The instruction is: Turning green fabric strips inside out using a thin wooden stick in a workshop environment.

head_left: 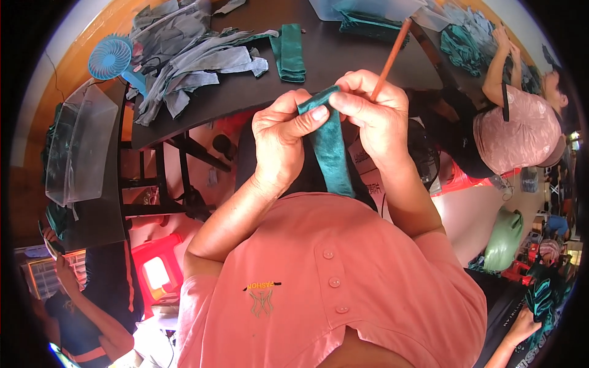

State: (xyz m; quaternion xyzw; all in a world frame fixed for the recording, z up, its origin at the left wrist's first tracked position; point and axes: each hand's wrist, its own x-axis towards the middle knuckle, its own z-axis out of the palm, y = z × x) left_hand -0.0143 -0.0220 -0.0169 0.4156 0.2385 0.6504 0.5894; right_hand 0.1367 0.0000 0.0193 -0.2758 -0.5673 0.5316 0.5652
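Between my two hands hangs a strip of dark green velvet fabric [331, 153], its top end pinched and its lower end down by my lap. My left hand [282, 132] grips the upper left edge with the thumb on the front. My right hand [377, 116] pinches the upper right corner. A thin brown stick [391, 58] also sits in my right hand, pointing up and to the right; its lower end is hidden by the fingers. Just beyond my hands, a folded green velvet piece [289, 54] lies on the dark table [239, 89].
Grey fabric pieces [184, 58] are heaped at the table's far left, beside a blue fan [110, 56]. Clear plastic bins stand at the far edge [368, 11] and at left [92, 147]. Co-workers are at right [518, 129] and lower left [80, 313]. A red stool [156, 270] stands left.
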